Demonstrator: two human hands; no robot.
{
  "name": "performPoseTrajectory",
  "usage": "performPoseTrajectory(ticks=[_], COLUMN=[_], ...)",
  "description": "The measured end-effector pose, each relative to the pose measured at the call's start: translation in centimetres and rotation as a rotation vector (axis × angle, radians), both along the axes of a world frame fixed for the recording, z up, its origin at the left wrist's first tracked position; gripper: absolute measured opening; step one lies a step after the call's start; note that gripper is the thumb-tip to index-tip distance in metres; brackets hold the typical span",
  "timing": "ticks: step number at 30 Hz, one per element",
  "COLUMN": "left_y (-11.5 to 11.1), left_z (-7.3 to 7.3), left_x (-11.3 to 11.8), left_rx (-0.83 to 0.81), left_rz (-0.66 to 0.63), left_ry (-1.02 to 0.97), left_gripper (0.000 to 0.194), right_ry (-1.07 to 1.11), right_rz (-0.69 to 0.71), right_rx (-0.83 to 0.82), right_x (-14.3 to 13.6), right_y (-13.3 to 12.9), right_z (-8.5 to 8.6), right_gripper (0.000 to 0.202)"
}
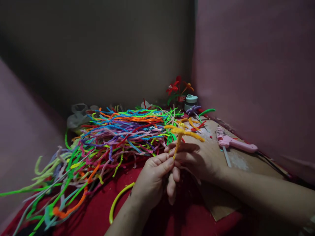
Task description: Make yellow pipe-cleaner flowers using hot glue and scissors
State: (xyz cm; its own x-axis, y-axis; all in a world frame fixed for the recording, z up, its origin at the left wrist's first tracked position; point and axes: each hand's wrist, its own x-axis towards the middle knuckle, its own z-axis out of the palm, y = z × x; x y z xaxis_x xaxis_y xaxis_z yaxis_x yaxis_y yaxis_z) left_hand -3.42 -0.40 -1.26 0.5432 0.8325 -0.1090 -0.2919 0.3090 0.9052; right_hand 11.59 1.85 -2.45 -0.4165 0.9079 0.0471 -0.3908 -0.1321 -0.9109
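Note:
Both hands meet over the front of the table around an orange-yellow pipe cleaner piece (pixel 179 141), whose stem stands upright and whose fuzzy arms spread sideways at the top. My left hand (pixel 155 173) pinches the stem's lower end between thumb and index finger. On the far side of the stem, my right hand (pixel 194 159) has its fingers closed around it, partly hidden behind the left thumb. A large heap of multicoloured pipe cleaners (pixel 128 131) lies just beyond and to the left. Beneath my left wrist curves a smooth yellow strip (pixel 114 205).
To the right, a pink hot glue gun (pixel 236 143) rests on a brown board (pixel 216 209). Behind it are a purple pipe cleaner flower (pixel 193 110), a teal-lidded container (pixel 191 100) and red and orange flowers (pixel 176 87). A red cloth (pixel 95 209) covers the table; walls enclose it.

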Motion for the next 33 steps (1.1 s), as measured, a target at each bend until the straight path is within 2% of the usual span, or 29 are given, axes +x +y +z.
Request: performPoseTrajectory(ticks=[3,6,9,11,16,20,24,27,29,33], left_y=[-0.4,-0.8,-0.9,-0.9,-1.1,-1.2,-1.1,-0.9,-0.9,-1.0], left_z=[0.5,0.1,-0.7,-1.0,-0.7,-0.7,-0.8,-0.5,-0.2,0.4], left_x=[0.2,0.3,0.3,0.4,1.0,1.3,1.3,1.3,1.4,1.4], left_rx=[0.203,0.523,0.799,0.849,0.775,0.857,0.868,0.690,0.512,0.210], left_rz=[0.232,0.472,0.556,0.564,0.601,0.643,0.632,0.616,0.600,0.519], left_ry=[0.291,0.570,0.710,0.717,0.670,0.698,0.633,0.496,0.399,0.192], left_gripper=[0.015,0.008,0.010,0.015,0.014,0.010,0.013,0.011,0.010,0.016], right_ry=[0.104,0.120,0.035,-0.004,-0.064,-0.040,-0.199,-0.200,-0.188,-0.188], right_rz=[-0.025,-0.062,-0.096,-0.119,-0.147,-0.162,-0.204,-0.154,-0.113,-0.133], right_rx=[-0.044,-0.026,-0.012,0.051,0.145,0.179,0.200,0.168,0.220,0.191], right_x=[-0.2,-0.4,-0.4,-0.4,-0.4,-0.4,-0.2,-0.1,-0.1,-0.2], right_y=[-0.1,0.0,0.0,-0.1,-0.4,-0.5,-0.5,-0.7,-1.0,-1.3], right_z=[-0.1,-0.4,-0.9,-1.1,-0.5,0.4,0.5,0.8,1.6,2.4], right_gripper=[0.009,0.011,0.006,0.007,0.011,0.012,0.010,0.010,0.007,0.009])
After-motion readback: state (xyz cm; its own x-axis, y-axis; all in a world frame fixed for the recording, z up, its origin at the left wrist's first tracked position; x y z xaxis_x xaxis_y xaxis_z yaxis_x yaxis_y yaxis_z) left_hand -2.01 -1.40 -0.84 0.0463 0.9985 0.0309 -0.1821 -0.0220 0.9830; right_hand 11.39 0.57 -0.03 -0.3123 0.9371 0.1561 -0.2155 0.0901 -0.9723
